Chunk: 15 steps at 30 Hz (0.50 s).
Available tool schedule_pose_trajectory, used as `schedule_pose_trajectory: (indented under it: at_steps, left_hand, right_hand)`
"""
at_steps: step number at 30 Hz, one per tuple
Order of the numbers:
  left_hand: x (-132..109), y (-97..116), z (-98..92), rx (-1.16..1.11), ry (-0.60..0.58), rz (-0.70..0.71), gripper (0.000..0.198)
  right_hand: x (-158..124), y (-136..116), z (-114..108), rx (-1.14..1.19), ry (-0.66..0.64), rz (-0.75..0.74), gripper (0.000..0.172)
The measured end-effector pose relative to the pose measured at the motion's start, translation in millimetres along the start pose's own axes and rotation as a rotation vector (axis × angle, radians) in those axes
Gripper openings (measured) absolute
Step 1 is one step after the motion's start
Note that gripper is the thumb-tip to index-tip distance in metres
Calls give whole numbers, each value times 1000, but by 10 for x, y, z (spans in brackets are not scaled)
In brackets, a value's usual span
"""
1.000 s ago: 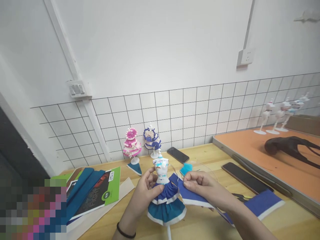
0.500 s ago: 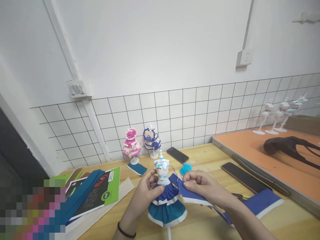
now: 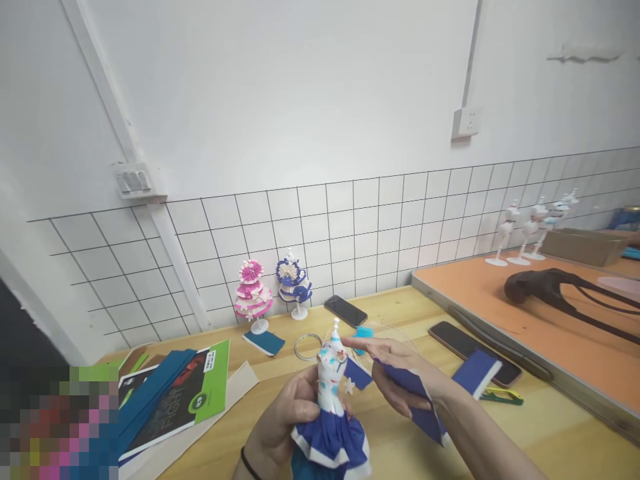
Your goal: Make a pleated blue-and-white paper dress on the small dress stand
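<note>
A small white mannequin [image 3: 332,373] in a pleated blue and white paper skirt [image 3: 331,443] stands low in the middle of the view. My left hand [image 3: 286,417] is closed round its waist and skirt top. My right hand [image 3: 395,370] is just right of the mannequin's chest, its forefinger stretched out toward the shoulder and its other fingers pinching a folded dark blue paper strip [image 3: 417,400] that trails down to the right.
Two finished paper-dress mannequins, pink [image 3: 251,293] and blue [image 3: 293,283], stand by the tiled wall. Nearby lie a tape ring [image 3: 305,347], two phones [image 3: 345,311] [image 3: 465,343], blue paper [image 3: 479,372], a green booklet [image 3: 185,393], and an orange board [image 3: 550,320] with more mannequins.
My view has shifted down and left. My left hand lifted the mannequin closer; my right hand pulled the blue strip off the skirt and stretched its forefinger toward the bust.
</note>
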State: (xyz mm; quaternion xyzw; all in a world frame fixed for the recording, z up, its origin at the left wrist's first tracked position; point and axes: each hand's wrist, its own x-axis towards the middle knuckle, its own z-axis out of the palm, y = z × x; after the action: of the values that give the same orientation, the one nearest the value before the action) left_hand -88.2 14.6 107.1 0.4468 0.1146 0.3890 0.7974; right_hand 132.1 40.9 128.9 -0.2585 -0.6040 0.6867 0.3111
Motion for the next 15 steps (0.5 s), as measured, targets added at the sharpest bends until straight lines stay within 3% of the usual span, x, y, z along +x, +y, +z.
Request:
schedule_pose_trajectory:
  at_steps: [7, 12, 15]
  left_hand:
    - [75, -210, 42, -16, -25, -108, 54]
    - [75, -270, 8, -2, -33, -172, 59]
    - [76, -242, -2, 57, -58, -185, 54]
  right_hand:
    - [-41, 0, -28, 125, -3, -65, 69]
    - [-32, -2, 4, 100, 89, -106, 46]
    - [-49, -54, 66, 58, 124, -103, 41]
